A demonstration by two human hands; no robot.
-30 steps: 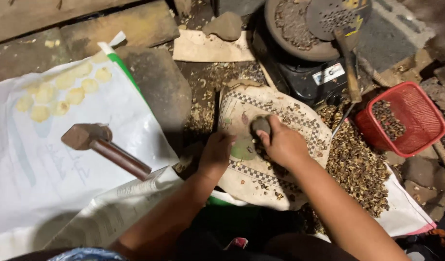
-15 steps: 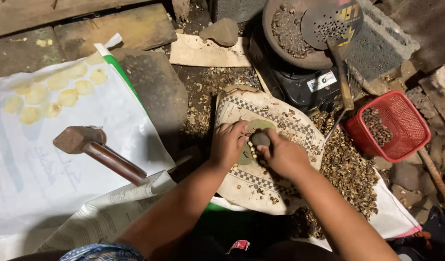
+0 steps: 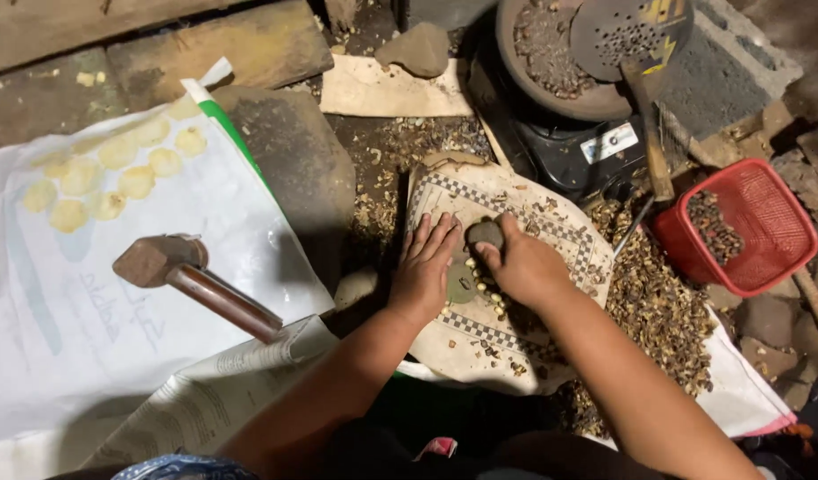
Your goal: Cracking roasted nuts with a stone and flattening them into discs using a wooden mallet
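Observation:
My right hand grips a small dark stone and holds it over a patterned cloth-covered slab. My left hand lies flat on the cloth just left of the stone, fingers spread and pointing away from me. Small pale kernels and a dark flat piece lie between the two hands. Loose shell bits are scattered over the cloth.
A wooden mallet rests on a white sack with flat yellow discs. A red basket of nuts stands at right beside a shell pile. A pan with a perforated ladle sits on a stove behind.
Both hands have drawn closer together on the cloth. My left hand moved from the cloth's edge to lie flat beside the stone; my right hand stays on the stone.

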